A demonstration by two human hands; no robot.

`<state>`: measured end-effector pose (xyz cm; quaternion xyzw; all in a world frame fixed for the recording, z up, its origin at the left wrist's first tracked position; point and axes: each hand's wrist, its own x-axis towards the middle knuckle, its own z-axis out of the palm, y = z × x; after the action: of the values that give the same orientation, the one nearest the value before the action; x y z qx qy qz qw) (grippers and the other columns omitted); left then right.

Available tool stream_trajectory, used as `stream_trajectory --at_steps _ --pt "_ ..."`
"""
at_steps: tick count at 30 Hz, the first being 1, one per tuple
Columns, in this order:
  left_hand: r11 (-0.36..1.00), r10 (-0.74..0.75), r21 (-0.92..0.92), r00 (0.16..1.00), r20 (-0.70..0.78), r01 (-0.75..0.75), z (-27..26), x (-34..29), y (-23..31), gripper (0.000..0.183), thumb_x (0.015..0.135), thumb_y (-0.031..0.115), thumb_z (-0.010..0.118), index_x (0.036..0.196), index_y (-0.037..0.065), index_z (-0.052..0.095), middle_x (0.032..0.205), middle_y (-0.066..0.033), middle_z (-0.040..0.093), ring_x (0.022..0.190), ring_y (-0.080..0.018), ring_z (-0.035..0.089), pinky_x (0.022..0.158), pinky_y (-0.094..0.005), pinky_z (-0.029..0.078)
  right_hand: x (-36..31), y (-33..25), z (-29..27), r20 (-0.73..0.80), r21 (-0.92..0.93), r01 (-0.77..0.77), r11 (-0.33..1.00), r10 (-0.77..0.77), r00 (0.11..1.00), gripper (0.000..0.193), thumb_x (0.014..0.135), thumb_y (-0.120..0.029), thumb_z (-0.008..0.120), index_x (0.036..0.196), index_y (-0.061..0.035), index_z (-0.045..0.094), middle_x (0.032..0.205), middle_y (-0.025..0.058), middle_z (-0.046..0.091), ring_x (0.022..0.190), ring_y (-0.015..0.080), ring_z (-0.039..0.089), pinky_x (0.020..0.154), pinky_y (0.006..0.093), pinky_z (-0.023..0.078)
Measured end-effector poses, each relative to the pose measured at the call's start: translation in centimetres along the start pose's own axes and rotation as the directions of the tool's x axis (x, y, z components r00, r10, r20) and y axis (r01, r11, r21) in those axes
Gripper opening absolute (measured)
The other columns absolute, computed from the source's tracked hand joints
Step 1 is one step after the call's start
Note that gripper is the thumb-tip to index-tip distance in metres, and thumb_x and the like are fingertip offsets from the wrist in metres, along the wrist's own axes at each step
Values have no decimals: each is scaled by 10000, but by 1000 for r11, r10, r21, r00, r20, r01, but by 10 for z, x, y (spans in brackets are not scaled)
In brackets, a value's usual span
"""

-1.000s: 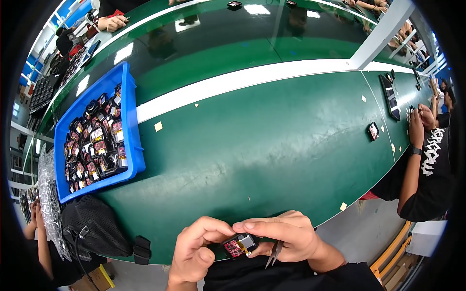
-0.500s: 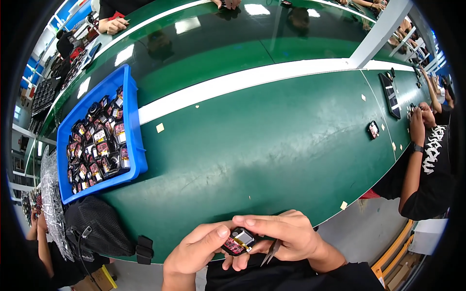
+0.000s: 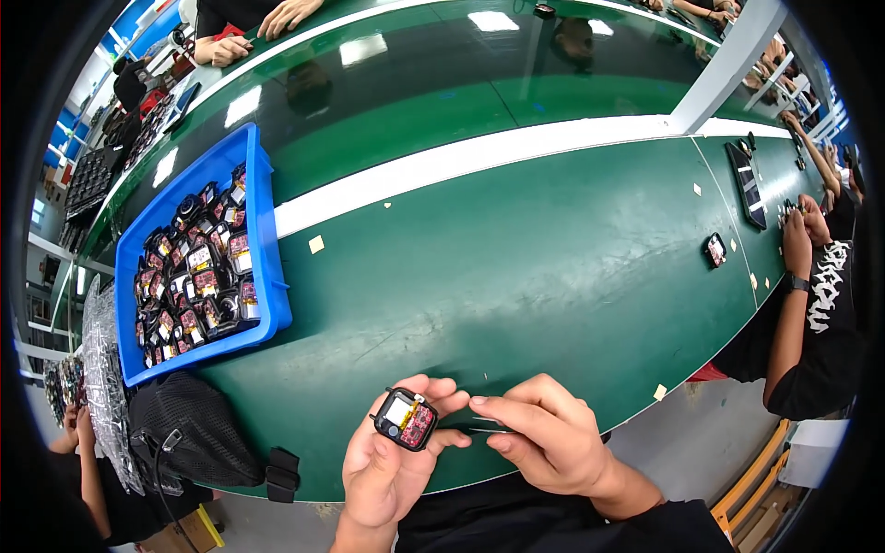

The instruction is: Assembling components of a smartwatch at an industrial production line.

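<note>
Between the thumb and fingers of my left hand (image 3: 383,475) is an opened watch case (image 3: 407,419), black and squarish, its inside facing up. It shows a reddish circuit board, a silvery block and a bit of yellow tape. My right hand (image 3: 553,442), to the right of it, pinches a pair of thin metal tweezers (image 3: 489,426), pointing left toward the case but apart from it. Both hands are above the near edge of the green table (image 3: 442,313).
At the left stands a blue bin (image 3: 275,295) full of similar cases. A black mesh bag (image 3: 189,433) lies in front of it. One loose case (image 3: 714,250) rests at the right, near a co-worker's hands (image 3: 802,226). Small pale paper bits (image 3: 316,244) dot the table.
The watch case has turned and moved left and up in my left hand. My right hand has come away from it, the tweezers swinging from pointing down to pointing left.
</note>
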<state>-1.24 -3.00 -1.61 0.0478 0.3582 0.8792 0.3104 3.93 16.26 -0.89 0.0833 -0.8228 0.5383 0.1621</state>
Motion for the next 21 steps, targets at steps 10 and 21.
stream_trajectory --at_steps 10,21 --pt "991 87 98 996 -4 -86 -2 -6 -6 708 978 406 620 1441 -71 378 1339 -190 510 1262 -305 516 975 -495 495 2 2 9 29 -79 22 997 -20 999 489 792 -31 776 1264 -37 649 729 43 612 576 174 593 498 300 493" --pt "979 130 160 991 5 -129 -1 -7 -8 705 978 407 613 1416 -102 399 1356 -198 466 1238 -323 523 989 -499 491 1 1 10 35 -115 8 993 -4 999 480 774 -8 761 1243 -55 672 710 35 602 577 170 600 493 296 496"
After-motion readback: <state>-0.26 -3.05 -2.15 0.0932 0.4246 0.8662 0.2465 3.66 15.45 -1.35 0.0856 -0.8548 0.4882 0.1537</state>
